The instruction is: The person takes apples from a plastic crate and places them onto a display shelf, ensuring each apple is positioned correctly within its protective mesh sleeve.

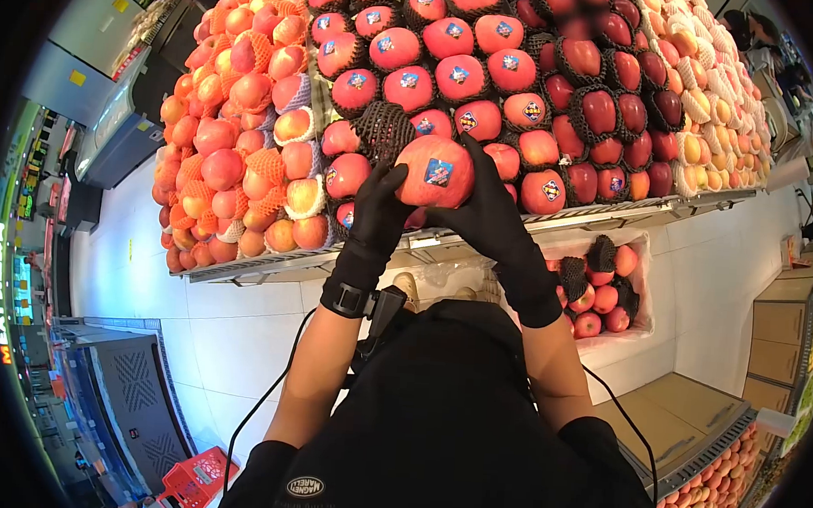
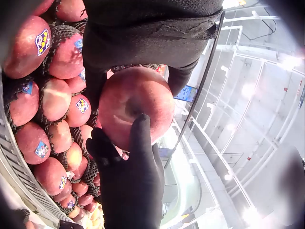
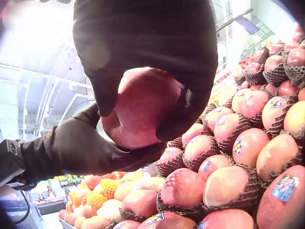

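Between my two black-gloved hands is a large red apple (image 1: 437,172) with a blue sticker facing up, raised over the front of the display. My left hand (image 1: 378,208) grips its left side and my right hand (image 1: 493,213) grips the right. In the left wrist view the right hand's finger (image 2: 140,136) lies against the hollow at the apple's end. The right wrist view shows the fingers of both hands curved about the apple (image 3: 143,107). A black foam net (image 1: 385,131) sits on the display just beyond the left fingers.
Stickered red apples (image 1: 408,88) in black nets fill the sloping stand, whose metal rail (image 1: 425,244) runs along the front. Fruit in orange nets (image 1: 250,89) lies left, paler fruit in white nets (image 1: 699,104) right. Below stands a lined box (image 1: 641,312) of apples. A red basket (image 1: 194,482) is lower left.
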Demonstrator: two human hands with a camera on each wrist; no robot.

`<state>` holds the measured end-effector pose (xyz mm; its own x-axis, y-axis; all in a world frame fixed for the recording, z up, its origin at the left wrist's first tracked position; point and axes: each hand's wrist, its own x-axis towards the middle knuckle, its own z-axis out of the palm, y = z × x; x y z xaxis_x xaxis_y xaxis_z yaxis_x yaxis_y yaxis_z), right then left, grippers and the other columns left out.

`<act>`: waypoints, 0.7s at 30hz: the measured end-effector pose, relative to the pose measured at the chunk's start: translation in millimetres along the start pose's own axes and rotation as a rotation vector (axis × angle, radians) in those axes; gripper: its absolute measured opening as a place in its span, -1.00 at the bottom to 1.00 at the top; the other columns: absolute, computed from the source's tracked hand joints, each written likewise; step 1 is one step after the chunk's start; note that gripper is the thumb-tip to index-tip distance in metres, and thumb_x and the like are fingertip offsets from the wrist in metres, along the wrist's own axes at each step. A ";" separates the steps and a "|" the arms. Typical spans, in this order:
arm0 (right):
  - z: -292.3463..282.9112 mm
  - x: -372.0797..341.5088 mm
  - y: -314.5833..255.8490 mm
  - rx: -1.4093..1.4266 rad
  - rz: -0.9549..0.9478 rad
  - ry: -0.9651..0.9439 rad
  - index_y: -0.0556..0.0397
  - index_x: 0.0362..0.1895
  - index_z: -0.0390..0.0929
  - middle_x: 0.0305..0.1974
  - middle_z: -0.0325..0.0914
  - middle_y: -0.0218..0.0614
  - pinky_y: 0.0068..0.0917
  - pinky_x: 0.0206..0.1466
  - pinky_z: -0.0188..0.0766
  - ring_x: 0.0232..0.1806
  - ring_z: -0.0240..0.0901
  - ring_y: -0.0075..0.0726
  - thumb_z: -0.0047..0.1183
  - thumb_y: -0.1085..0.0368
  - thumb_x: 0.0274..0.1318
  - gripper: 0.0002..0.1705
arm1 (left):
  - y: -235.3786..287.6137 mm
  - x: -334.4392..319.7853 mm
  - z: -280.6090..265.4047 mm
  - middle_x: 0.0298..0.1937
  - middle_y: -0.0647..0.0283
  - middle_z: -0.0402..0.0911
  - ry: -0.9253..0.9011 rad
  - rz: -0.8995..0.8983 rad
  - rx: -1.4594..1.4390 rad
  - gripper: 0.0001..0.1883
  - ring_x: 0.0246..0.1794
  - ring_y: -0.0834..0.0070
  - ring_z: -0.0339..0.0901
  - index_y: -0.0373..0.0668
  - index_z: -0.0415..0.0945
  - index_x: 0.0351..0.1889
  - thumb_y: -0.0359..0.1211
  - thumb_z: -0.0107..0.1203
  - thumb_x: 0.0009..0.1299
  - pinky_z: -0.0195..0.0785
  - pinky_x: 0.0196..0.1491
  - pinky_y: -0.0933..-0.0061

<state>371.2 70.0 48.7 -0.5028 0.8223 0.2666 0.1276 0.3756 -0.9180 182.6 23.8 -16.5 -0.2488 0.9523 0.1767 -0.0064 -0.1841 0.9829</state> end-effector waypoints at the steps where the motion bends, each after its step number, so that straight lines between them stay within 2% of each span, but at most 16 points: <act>1: 1.8 3.1 1.0 -0.006 0.007 0.002 0.15 0.41 -0.03 0.31 0.15 0.04 -0.16 0.32 0.25 0.36 0.17 -0.02 0.45 0.17 -0.21 0.16 | 14.7 2.8 2.1 0.01 0.17 0.50 0.003 0.018 -0.004 -0.56 -0.02 0.36 0.51 -0.26 0.36 0.12 -0.24 0.11 0.36 0.44 0.00 0.38; 4: 9.8 10.0 0.3 0.026 -0.059 0.097 0.13 0.34 0.10 0.24 0.25 -0.03 -0.21 0.27 0.30 0.27 0.27 -0.11 0.41 0.24 -0.20 0.02 | 53.8 8.5 8.0 0.01 0.16 0.50 0.002 -0.117 -0.386 -0.60 -0.03 0.41 0.51 -0.27 0.36 0.12 -0.32 0.09 0.37 0.45 -0.02 0.43; 6: 11.9 17.3 -15.6 0.109 -0.018 0.076 0.12 0.27 0.18 0.17 0.32 -0.10 -0.25 0.23 0.33 0.20 0.33 -0.18 0.40 0.25 -0.21 -0.08 | 59.2 15.1 1.2 0.02 0.16 0.49 -0.006 -0.232 -0.484 -0.63 -0.03 0.43 0.51 -0.27 0.35 0.13 -0.36 0.04 0.40 0.45 -0.02 0.44; 8: 16.5 23.3 -23.2 0.147 -0.011 0.082 0.11 0.21 0.24 0.12 0.37 -0.15 -0.27 0.20 0.35 0.15 0.37 -0.24 0.39 0.27 -0.22 -0.14 | 56.1 17.9 -14.6 0.03 0.18 0.50 -0.061 -0.030 0.186 -0.63 -0.01 0.45 0.51 -0.28 0.34 0.16 -0.37 0.00 0.43 0.45 -0.01 0.45; 10: 22.0 25.5 -24.8 0.146 -0.032 0.113 0.10 0.17 0.28 0.07 0.40 -0.20 -0.30 0.17 0.37 0.11 0.39 -0.29 0.39 0.27 -0.23 -0.19 | 45.8 18.3 -24.7 0.05 0.19 0.50 -0.044 0.100 0.367 -0.63 0.01 0.45 0.50 -0.28 0.34 0.17 -0.41 0.00 0.43 0.45 -0.01 0.45; 12: 27.5 29.0 -19.1 0.157 0.015 0.112 0.11 0.24 0.21 0.12 0.37 -0.15 -0.28 0.21 0.36 0.17 0.36 -0.26 0.41 0.26 -0.26 -0.08 | 39.7 19.5 -23.5 0.06 0.20 0.50 0.038 0.155 0.059 -0.63 0.03 0.45 0.49 -0.28 0.35 0.17 -0.46 0.04 0.41 0.45 -0.02 0.45; 15: 33.4 35.2 -24.5 0.238 0.084 0.094 0.11 0.31 0.12 0.16 0.33 -0.10 -0.24 0.26 0.35 0.24 0.31 -0.21 0.41 0.28 -0.29 0.02 | 58.9 19.8 -31.2 0.07 0.21 0.50 0.059 -0.281 -0.588 -0.54 0.06 0.41 0.49 -0.28 0.33 0.18 -0.62 0.11 0.30 0.46 0.01 0.41; 17: 38.1 40.5 -26.9 0.200 0.054 0.099 0.11 0.31 0.12 0.15 0.33 -0.10 -0.23 0.25 0.36 0.22 0.32 -0.20 0.40 0.29 -0.30 0.02 | 37.7 23.1 -43.9 0.08 0.22 0.49 -0.044 -0.130 -0.291 -0.55 0.07 0.39 0.48 -0.25 0.35 0.18 -0.58 0.13 0.32 0.45 0.04 0.38; 21: 45.8 51.1 -36.0 0.156 0.001 0.048 0.10 0.31 0.12 0.14 0.33 -0.11 -0.23 0.21 0.36 0.18 0.33 -0.20 0.39 0.30 -0.29 0.01 | 60.2 18.5 -52.8 0.08 0.17 0.50 -0.094 0.036 0.003 -0.58 0.05 0.36 0.49 -0.29 0.31 0.19 -0.52 0.11 0.38 0.45 0.07 0.30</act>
<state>301.8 78.9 81.9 -0.4604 0.8437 0.2760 -0.0086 0.3066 -0.9518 126.4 17.5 43.2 -0.1571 0.9638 0.2156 0.0036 -0.2178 0.9760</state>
